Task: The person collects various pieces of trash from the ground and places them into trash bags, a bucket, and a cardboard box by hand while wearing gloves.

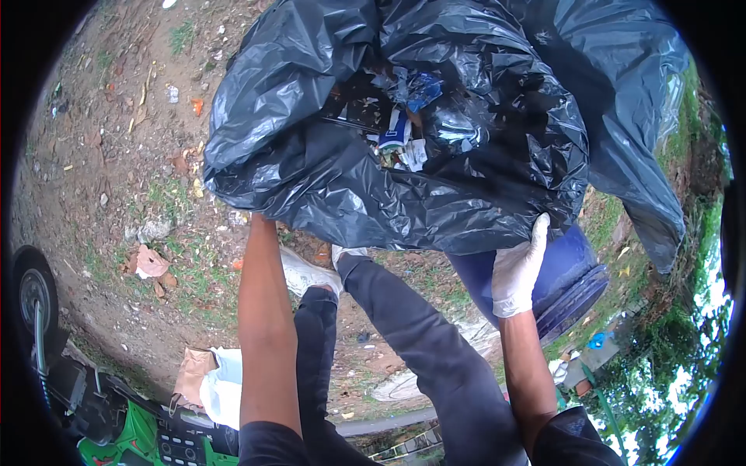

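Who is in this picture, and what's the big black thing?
It's a person, not a robot. The camera is worn on their head, looking forward and down. The big thing is a black plastic bag with rubbish inside. The right hand, in a white glove, is at its edge and seems to hold it, though some fingers are hidden. The left forearm reaches up to the bag, but that hand is out of sight. Beside the right hand is a blue barrel. A dry leaf lies on the ground.

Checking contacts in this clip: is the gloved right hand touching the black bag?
Touching. The head view shows the right hand with its thumb over the lower edge of the black bag.
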The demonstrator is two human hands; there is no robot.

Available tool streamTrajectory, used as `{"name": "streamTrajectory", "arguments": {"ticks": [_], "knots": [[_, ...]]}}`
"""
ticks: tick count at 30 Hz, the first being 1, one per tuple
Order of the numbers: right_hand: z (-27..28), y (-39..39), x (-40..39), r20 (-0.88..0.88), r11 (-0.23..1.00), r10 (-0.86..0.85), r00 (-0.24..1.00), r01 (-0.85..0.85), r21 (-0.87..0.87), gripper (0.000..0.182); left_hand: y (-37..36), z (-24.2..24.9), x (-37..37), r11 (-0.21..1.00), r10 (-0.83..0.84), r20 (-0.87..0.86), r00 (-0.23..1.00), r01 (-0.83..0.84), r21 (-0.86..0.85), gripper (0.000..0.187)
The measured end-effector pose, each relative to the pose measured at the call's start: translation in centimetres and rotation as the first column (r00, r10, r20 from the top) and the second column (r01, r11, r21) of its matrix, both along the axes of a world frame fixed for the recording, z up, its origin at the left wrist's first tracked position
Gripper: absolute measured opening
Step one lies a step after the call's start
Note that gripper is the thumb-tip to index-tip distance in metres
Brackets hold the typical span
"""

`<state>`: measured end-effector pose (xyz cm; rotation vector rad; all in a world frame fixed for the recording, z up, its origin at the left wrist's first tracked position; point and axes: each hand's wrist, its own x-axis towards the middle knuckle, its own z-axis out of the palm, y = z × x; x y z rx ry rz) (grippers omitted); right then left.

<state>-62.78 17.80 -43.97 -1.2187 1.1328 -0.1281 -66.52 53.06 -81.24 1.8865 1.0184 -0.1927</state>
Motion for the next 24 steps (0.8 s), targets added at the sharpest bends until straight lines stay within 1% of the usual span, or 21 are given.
{"name": "streamTrajectory", "arguments": {"ticks": [1,2,3,5,7,8,10,11,13,14,15,16,17,18,19,20,21,22,23,24], "knots": [[0.2,-0.3,0.2,0.005,1.0,-0.005,1.0,0.005,0.015,0.058,-0.3,-0.6,-0.2,1.0,0.006,-0.003,1.0,-0.007,-0.018,0.036],[-0.3,-1.0,-0.1,0.029,0.999,-0.035,0.999,0.036,-0.024,0.059,-0.6,-1.0,-0.1,0.999,0.015,0.0,1.0,-0.015,-0.039,0.036],[0.1,-0.7,0.5,0.068,0.999,-0.044,0.997,0.043,0.018,0.059,-0.4,-1.2,-0.2,0.998,0.037,0.007,0.999,-0.037,-0.05,0.036],[-0.1,-1.7,0.3,0.084,0.996,-0.035,0.996,0.042,-0.082,0.057,0.1,-1.2,-0.4,0.995,0.088,0.02,0.996,-0.087,-0.047,0.036],[0.3,-2.5,0.0,-0.019,0.994,-0.11,0.994,0.11,-0.022,0.055,1.0,-0.8,-0.5,0.993,0.118,0.021,0.993,-0.117,-0.032,0.037],[0.4,-2.4,-0.1,-0.007,0.992,-0.123,0.992,0.123,-0.021,0.055,1.5,-0.7,-0.5,0.992,0.127,0.027,0.992,-0.126,-0.027,0.037],[0.6,-1.9,0.0,0.015,0.998,-0.052,0.999,0.052,-0.028,0.054,2.6,-0.5,-0.6,0.986,0.162,0.046,0.986,-0.16,-0.045,0.037],[0.6,-1.9,0.2,0.022,0.998,-0.053,0.998,0.054,-0.03,0.054,3.1,-0.6,-0.6,0.98,0.192,0.057,0.98,-0.189,-0.065,0.037],[0.8,-1.7,-0.3,-0.037,0.996,-0.085,0.996,0.084,-0.043,0.053,5.3,-1.1,-1.0,0.947,0.295,0.113,0.949,-0.275,-0.165,0.037],[1.6,-0.6,0.9,-0.005,0.975,-0.222,0.975,0.222,-0.034,0.022,6.9,-1.6,-1.8,0.924,0.348,0.174,0.921,-0.305,-0.233,0.037],[1.4,-0.9,0.0,-0.012,0.974,-0.224,0.974,0.223,-0.048,0.021,8.6,-1.3,-2.6,0.925,0.343,0.236,0.909,-0.284,-0.251,0.037],[1.2,-1.3,-0.8,-0.02,0.972,-0.226,0.974,0.225,-0.063,0.021,9.3,2.6,-1.6,0.995,-0.04,0.206,0.978,0.021,0.095,0.038],[1.6,-1.3,-1.3,-0.047,0.974,-0.217,0.975,0.214,-0.071,0.029,9.8,6.7,-0.3,0.848,-0.34,0.088,0.936,0.264,0.46,0.04],[1.9,-1.2,-1.8,-0.082,0.977,-0.201,0.976,0.194,-0.09,0.038,9.4,11.8,1.4,0.945,-0.204,0.013,0.979,0.193,0.265,0.043],[2.5,-1.1,-2.2,-0.117,0.98,-0.179,0.977,0.167,-0.108,0.048,9.2,15.7,2.6,0.994,-0.081,-0.091,0.993,0.087,0.071,0.047],[2.9,-0.9,-2.6,-0.153,0.982,-0.158,0.976,0.139,-0.129,0.058,9.8,18.2,2.9,0.913,-0.251,-0.004,0.968,0.238,0.332,0.046],[3.2,-0.8,-2.8,-0.157,0.983,-0.112,0.981,0.087,-0.16,0.064,10.1,20.4,3.2,0.929,-0.241,0.032,0.97,0.221,0.296,0.046],[3.4,-0.3,-2.8,-0.164,0.983,-0.06,0.985,0.03,-0.181,0.07,8.9,23.8,4.3,0.959,-0.216,0.16,0.963,0.178,0.219,0.044],[3.6,0.5,-2.2,-0.131,0.984,-0.018,0.991,-0.006,-0.18,0.068,6.4,27.9,6.1,0.979,-0.176,0.275,0.945,0.139,0.148,0.043],[3.9,1.4,-1.8,-0.096,0.983,0.024,0.995,-0.041,-0.18,0.065,2.8,34.0,9.3,0.997,-0.048,0.065,0.997,0.044,0.067,0.035]]}}
